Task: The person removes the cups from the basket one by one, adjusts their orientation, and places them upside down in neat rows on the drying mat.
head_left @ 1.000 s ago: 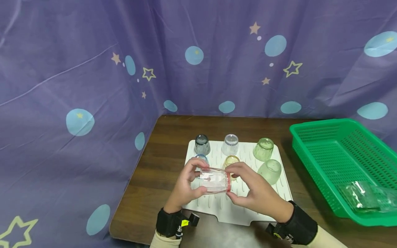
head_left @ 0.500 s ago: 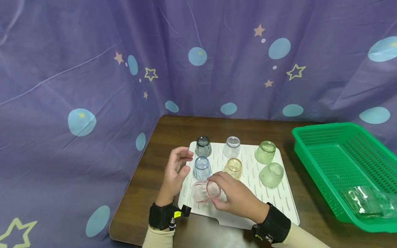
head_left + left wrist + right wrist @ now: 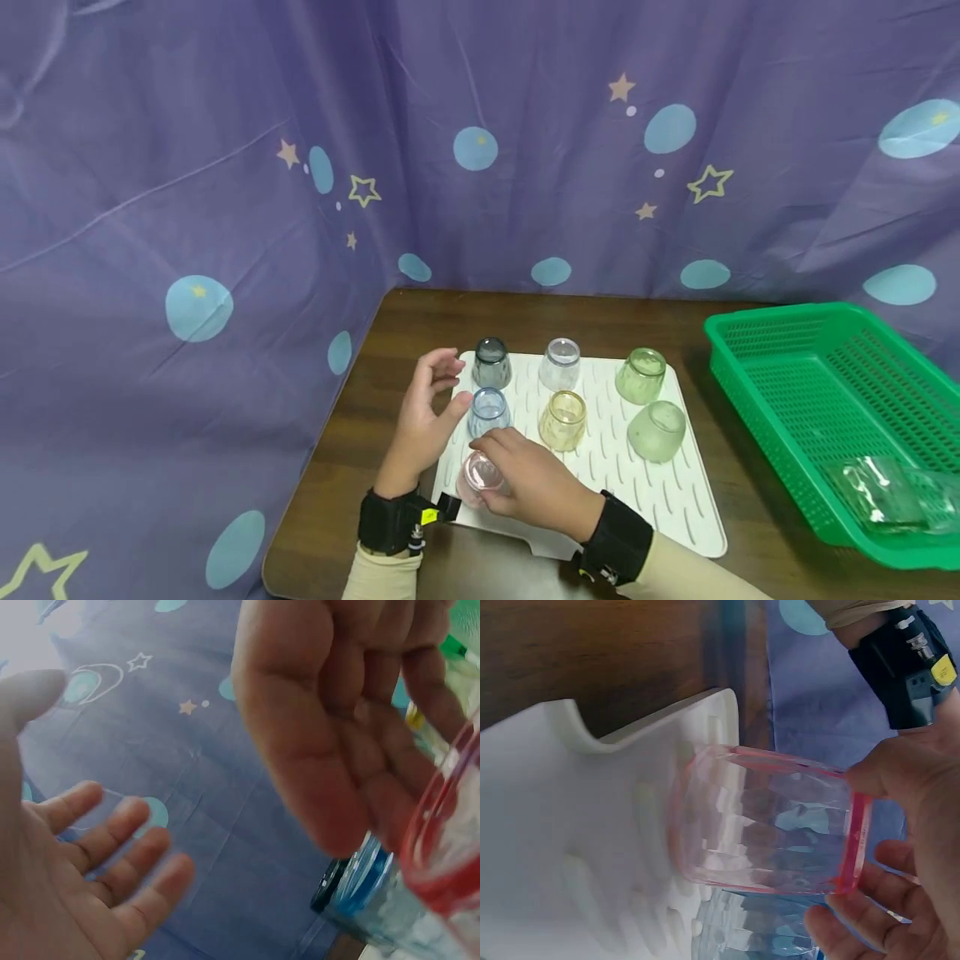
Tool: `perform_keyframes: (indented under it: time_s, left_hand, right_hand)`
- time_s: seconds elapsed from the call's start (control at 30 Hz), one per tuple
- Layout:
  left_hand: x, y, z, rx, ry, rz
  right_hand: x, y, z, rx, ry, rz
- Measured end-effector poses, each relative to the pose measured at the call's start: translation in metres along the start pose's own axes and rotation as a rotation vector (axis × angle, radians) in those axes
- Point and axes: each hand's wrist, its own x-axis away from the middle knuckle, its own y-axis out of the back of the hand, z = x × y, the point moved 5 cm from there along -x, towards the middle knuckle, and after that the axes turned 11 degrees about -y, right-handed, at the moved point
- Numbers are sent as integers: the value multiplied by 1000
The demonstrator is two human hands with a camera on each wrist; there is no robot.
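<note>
My right hand [image 3: 536,483] holds a pink glass [image 3: 474,483] upside down at the near left corner of the white drying mat [image 3: 622,500]. In the right wrist view its fingers and thumb grip the glass [image 3: 780,825] around the thick red base, and the rim is down by the mat; whether it bears on the mat is hard to tell. My left hand [image 3: 420,425] is held apart, fingers loosely spread, left of the blue glass [image 3: 488,412]. Nothing is in it in the left wrist view, where the red base [image 3: 450,847] shows at the right.
Upturned glasses stand on the mat: dark grey [image 3: 492,363], clear [image 3: 560,365], yellow [image 3: 562,422], green [image 3: 641,377] and frosted green [image 3: 657,432]. A green basket [image 3: 765,417] at the right contains clear glassware [image 3: 881,496]. Purple curtain [image 3: 525,167] borders the wooden table [image 3: 360,467].
Both hands held the pink glass sideways a second ago. My left hand has let go and moved left; the right hand has turned the glass base up and lowered it to the near left corner.
</note>
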Motion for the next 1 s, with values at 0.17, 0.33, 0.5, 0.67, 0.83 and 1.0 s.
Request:
perform_keyframes:
  time_s: [0.17, 0.33, 0.5, 0.67, 0.83, 1.0]
  left_hand:
    - [1, 8, 16, -117, 95, 58]
    - [2, 21, 31, -163, 156, 57]
    - [-6, 33, 36, -155, 138, 27]
    - [-17, 37, 39, -128, 82, 31]
    - [-29, 45, 36, -92, -15, 0]
    - [-40, 47, 35, -64, -62, -21]
  right_hand:
    - [-5, -10, -1, 23, -13, 30]
    - [-8, -22, -1, 4, -4, 71]
    - [-6, -19, -6, -30, -15, 75]
    - [16, 34, -45, 12, -65, -80]
    - [53, 121, -121, 110, -227, -240]
    - [101, 189, -201, 202, -521, -173]
